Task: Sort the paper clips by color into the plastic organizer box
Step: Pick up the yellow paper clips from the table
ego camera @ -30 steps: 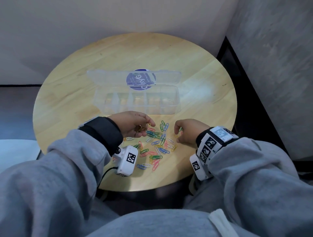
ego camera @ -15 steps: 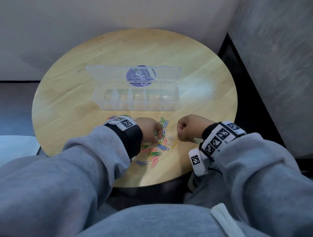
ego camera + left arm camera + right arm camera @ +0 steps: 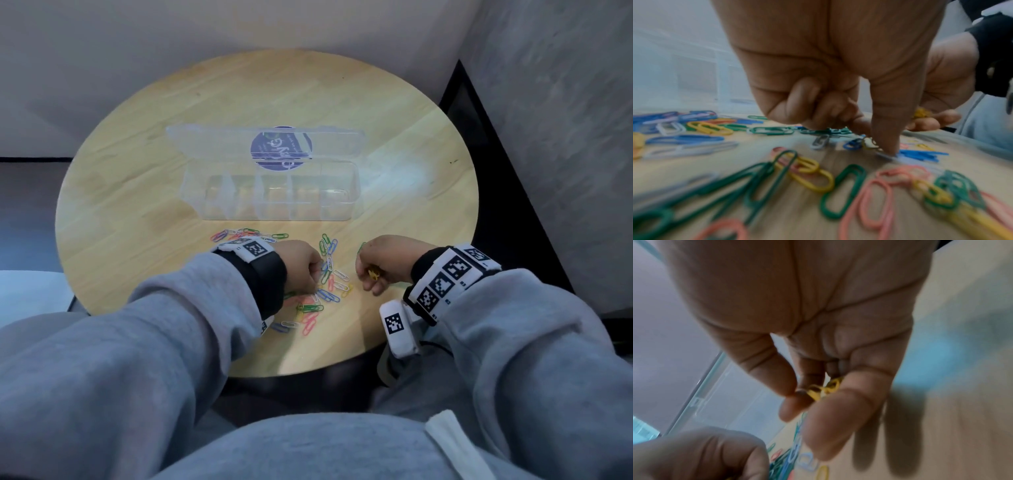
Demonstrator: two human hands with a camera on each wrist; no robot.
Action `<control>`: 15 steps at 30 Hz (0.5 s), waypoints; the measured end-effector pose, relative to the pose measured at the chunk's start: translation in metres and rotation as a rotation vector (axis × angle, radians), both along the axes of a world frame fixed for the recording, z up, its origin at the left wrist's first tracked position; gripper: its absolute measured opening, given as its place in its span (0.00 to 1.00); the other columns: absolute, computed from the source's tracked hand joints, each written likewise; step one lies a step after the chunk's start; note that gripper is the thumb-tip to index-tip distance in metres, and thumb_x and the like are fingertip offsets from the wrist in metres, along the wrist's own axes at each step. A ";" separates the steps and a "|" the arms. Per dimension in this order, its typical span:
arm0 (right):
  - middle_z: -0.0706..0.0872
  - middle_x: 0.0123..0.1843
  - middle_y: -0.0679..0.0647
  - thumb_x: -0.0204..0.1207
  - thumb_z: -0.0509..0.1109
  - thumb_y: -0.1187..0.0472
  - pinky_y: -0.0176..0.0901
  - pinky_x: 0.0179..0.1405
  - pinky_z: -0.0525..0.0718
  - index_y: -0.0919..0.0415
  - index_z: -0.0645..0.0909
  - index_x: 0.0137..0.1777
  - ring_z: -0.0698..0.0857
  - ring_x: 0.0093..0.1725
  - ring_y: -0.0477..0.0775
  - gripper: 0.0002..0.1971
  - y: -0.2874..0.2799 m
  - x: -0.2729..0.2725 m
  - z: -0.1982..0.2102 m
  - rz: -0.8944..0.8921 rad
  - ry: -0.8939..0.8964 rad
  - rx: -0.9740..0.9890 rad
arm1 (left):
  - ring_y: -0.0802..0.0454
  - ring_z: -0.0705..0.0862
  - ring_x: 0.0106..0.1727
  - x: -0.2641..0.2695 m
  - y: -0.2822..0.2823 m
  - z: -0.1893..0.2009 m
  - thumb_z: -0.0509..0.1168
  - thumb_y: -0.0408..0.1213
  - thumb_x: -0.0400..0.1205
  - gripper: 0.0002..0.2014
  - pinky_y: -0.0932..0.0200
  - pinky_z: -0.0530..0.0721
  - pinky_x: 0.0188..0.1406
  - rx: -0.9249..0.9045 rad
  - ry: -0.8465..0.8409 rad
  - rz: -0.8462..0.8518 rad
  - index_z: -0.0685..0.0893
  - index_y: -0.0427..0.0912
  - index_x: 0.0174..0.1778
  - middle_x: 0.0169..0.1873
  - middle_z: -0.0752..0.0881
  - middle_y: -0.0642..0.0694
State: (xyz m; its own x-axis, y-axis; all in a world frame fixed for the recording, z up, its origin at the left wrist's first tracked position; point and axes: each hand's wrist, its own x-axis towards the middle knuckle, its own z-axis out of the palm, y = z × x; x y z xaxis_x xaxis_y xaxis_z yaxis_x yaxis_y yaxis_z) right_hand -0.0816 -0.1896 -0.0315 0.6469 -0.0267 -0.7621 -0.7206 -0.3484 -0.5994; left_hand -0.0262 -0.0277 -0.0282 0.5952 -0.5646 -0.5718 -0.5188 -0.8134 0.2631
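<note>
Coloured paper clips (image 3: 325,291) lie scattered on the round wooden table (image 3: 137,205), in front of the clear organizer box (image 3: 270,197). The box's lid (image 3: 212,140) is folded back and its compartments look empty. My left hand (image 3: 317,274) is palm down in the pile, fingers curled. Its thumb (image 3: 888,129) presses down on a pale clip, and a yellowish clip (image 3: 869,143) is pinched beside it. My right hand (image 3: 371,274), just right of the pile, pinches a few yellow clips (image 3: 826,389) between thumb and fingers.
More clips (image 3: 246,234) lie behind my left wrist, near the box front. The table's near edge (image 3: 308,371) is close to my lap. Walls stand behind and to the right of the table.
My left hand has turned palm down and dropped from beside the pile into its middle. The right hand has lifted slightly and now shows yellow clips in its fingers.
</note>
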 end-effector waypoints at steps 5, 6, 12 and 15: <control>0.84 0.36 0.57 0.65 0.68 0.64 0.44 0.34 0.76 0.56 0.78 0.35 0.76 0.31 0.55 0.02 0.000 -0.005 0.003 0.332 -0.112 -0.254 | 0.50 0.78 0.30 0.014 0.015 0.005 0.66 0.32 0.70 0.08 0.59 0.81 0.34 -0.208 0.318 0.333 0.75 0.46 0.27 0.27 0.81 0.47; 0.84 0.35 0.52 0.65 0.70 0.62 0.43 0.37 0.76 0.53 0.79 0.35 0.77 0.32 0.53 0.03 0.001 -0.006 0.004 0.381 -0.130 -0.330 | 0.51 0.77 0.28 0.016 0.017 0.008 0.65 0.28 0.72 0.11 0.62 0.79 0.29 -0.263 0.396 0.404 0.73 0.44 0.27 0.27 0.80 0.45; 0.74 0.32 0.44 0.67 0.75 0.58 0.39 0.34 0.73 0.49 0.79 0.42 0.74 0.31 0.45 0.08 0.015 -0.006 0.005 0.498 -0.191 -0.550 | 0.61 0.71 0.12 0.024 0.026 0.018 0.55 0.17 0.77 0.17 0.74 0.67 0.13 -0.438 0.577 0.623 0.68 0.42 0.27 0.16 0.77 0.48; 0.73 0.32 0.44 0.69 0.75 0.58 0.35 0.27 0.68 0.51 0.80 0.45 0.74 0.31 0.44 0.07 0.020 -0.008 0.006 0.548 -0.225 -0.595 | 0.61 0.70 0.11 0.022 0.027 0.018 0.54 0.19 0.79 0.15 0.74 0.66 0.12 -0.424 0.613 0.662 0.76 0.42 0.33 0.24 0.76 0.45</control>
